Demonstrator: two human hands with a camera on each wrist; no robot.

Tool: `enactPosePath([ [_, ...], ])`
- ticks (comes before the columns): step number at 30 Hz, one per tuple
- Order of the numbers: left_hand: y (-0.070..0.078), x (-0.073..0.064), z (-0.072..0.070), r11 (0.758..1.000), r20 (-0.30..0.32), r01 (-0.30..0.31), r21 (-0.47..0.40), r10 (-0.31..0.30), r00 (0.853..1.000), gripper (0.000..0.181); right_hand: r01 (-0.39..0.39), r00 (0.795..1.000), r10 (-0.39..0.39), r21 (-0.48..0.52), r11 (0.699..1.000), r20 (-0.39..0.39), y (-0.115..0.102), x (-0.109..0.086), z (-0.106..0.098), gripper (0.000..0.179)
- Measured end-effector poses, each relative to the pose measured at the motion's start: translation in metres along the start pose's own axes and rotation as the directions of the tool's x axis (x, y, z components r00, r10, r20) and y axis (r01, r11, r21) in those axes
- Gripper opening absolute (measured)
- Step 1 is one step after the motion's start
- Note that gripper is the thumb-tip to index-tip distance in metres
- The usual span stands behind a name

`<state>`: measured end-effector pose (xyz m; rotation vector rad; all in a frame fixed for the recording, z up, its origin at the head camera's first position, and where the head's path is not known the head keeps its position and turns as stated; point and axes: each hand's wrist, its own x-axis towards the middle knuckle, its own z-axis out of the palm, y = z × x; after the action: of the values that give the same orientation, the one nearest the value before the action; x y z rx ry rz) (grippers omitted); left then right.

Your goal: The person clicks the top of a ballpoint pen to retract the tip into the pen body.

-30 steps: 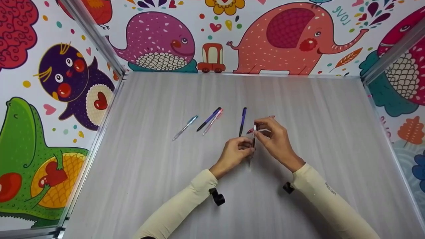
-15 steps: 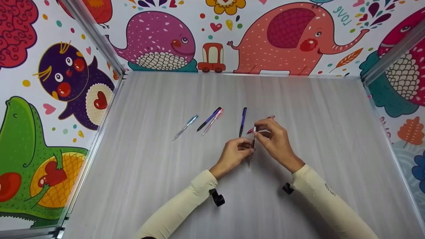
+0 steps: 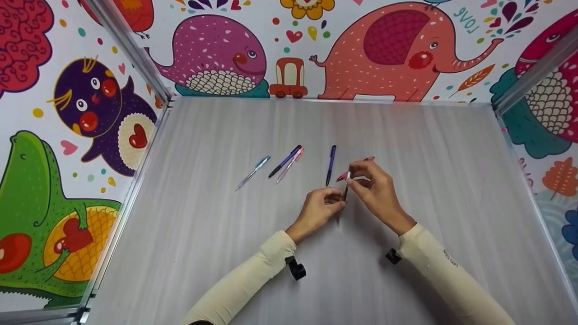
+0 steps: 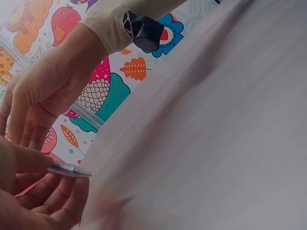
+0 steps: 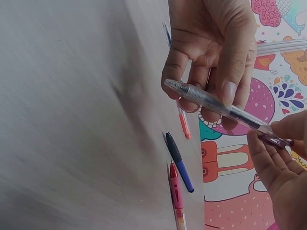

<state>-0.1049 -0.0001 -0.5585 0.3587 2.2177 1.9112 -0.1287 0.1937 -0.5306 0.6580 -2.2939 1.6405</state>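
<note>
Both hands hold one clear-barrelled pen (image 5: 247,118) above the table. My left hand (image 3: 315,208) pinches its grip section between thumb and fingers, with the pointed end sticking out past them. At the other end, my right hand (image 3: 378,193) pinches the pen around its dark purplish clip. In the left wrist view the pen's tip (image 4: 72,169) pokes out from the left fingers. Just beyond the hands lie a blue pen with a black grip (image 3: 331,165) and a red-pink pen (image 5: 176,191), partly hidden by the right hand in the head view.
Left of the hands, a light-blue clear pen (image 3: 253,173) lies on the grey table (image 3: 216,253). Beside it, another blue-and-black pen (image 3: 283,162) lies against a pink clear pen (image 3: 289,167). Printed cartoon panels (image 3: 216,54) in metal frames border the table.
The held pen has tilted slightly, its upper end shifting a little right and its lower tip rising a little. Both hands stay almost in place; the pens on the table have not moved.
</note>
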Motion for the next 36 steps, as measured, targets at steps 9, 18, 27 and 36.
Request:
enactPosePath([
  [9, 0.001, 0.0, -0.003, 0.995, -0.044, -0.029, 0.092, 0.033, 0.998, 0.019, -0.011, 1.0, 0.011, 0.026, 1.0, -0.001, 0.0, 0.002, 0.001, 0.04],
  [18, -0.005, -0.004, -0.01, 0.987, -0.068, -0.061, 0.147, 0.072, 0.995, 0.018, -0.008, 1.0, 0.008, 0.023, 1.0, 0.008, 0.002, 0.001, 0.0, 0.038],
  [27, -0.012, -0.008, -0.022, 0.971, -0.087, -0.096, 0.22, 0.117, 0.989, 0.017, -0.028, 0.999, 0.028, -0.02, 0.999, 0.022, 0.008, 0.0, -0.003, 0.031],
  [36, -0.019, -0.012, -0.033, 0.929, -0.093, -0.147, 0.341, 0.188, 0.978, 0.014, -0.03, 0.994, 0.037, -0.073, 0.997, 0.101, 0.02, -0.004, -0.005, 0.028],
])
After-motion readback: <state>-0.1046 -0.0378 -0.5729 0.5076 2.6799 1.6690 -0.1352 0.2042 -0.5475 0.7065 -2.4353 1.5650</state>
